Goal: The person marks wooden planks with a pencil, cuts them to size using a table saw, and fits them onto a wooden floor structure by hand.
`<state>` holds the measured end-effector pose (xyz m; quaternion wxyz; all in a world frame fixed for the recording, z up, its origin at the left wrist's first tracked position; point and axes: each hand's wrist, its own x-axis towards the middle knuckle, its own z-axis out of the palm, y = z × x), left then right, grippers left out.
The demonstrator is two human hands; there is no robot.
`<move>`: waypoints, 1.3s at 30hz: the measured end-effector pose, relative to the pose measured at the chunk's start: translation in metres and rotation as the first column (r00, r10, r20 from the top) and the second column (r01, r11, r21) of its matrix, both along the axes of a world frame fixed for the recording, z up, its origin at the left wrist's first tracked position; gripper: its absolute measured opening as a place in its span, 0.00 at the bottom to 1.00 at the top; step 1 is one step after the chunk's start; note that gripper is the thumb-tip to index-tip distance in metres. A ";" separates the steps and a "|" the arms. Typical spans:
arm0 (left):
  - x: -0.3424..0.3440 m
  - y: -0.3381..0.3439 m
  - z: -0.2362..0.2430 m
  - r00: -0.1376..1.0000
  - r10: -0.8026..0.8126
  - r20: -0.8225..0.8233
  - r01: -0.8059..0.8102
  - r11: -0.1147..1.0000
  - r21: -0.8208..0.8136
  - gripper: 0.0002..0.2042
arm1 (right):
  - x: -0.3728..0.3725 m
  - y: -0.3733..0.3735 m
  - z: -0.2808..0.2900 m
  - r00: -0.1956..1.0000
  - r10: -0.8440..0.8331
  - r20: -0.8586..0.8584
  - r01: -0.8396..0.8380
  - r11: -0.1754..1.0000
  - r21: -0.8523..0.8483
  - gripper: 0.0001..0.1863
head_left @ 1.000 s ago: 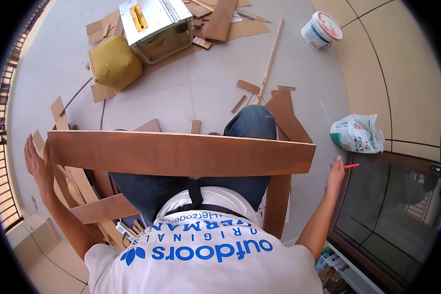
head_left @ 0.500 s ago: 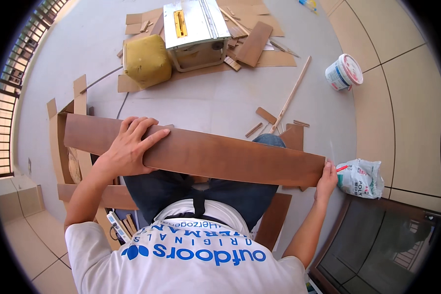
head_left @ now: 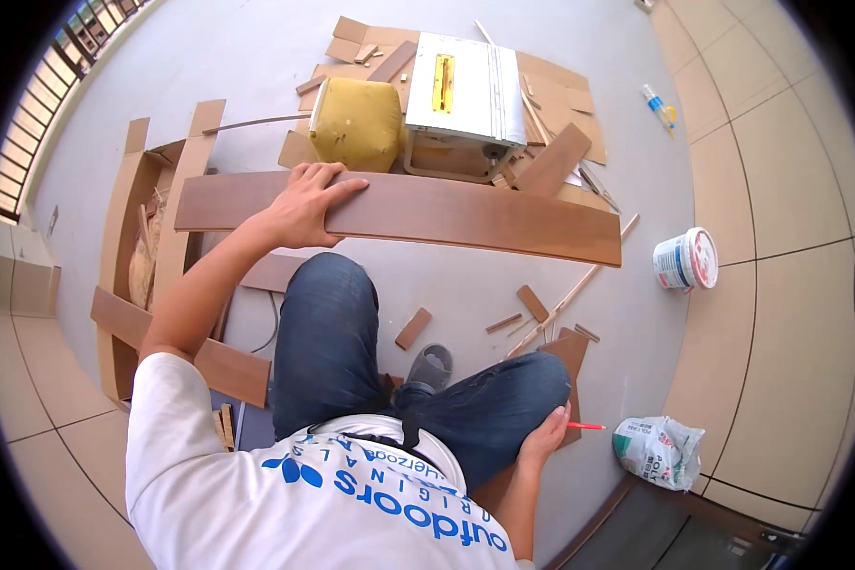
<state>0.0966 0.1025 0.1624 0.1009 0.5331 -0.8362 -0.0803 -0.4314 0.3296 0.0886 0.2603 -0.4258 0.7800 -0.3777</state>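
– Holding what, on the left?
– A long brown plank (head_left: 484, 217). Clasped firmly by the left hand (head_left: 299, 209), left of the middle, with fingers over the far edge.
– Positioned where?
– Out beyond the left knee (head_left: 332, 285), running left to right, a little nearer at the right end. Cannot tell whether touching anything besides that hand.
– And the right hand (head_left: 544, 435): wide or narrow?
– Narrow, closed around a slim red writing tool (head_left: 589, 427), aimed to the right. Just beside the right knee (head_left: 540, 382), well apart from the plank. Cannot tell pen from pencil.
– Farther off?
– A table saw (head_left: 489, 85) with a pale top, on flattened cardboard (head_left: 575, 100). Just left of that, a bulky yellow object (head_left: 366, 123).
– Over to the right?
– A white bucket (head_left: 674, 261) and, nearer, a crumpled bag (head_left: 651, 456).
– To the left?
– A long, open cardboard box (head_left: 116, 275), with a second brown board (head_left: 230, 370) across the near part.
– Between those, on the floor?
– A small brown offcut (head_left: 413, 329) near a grey shoe (head_left: 433, 365), plus a thin wooden strip (head_left: 579, 282) slanting away toward the far right.
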 end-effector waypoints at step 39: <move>0.196 0.125 -0.289 0.102 0.908 -0.406 -0.660 0.367 0.656 0.16 | 0.004 -0.028 -0.033 0.972 -0.044 -0.232 0.065 0.994 0.083 0.32</move>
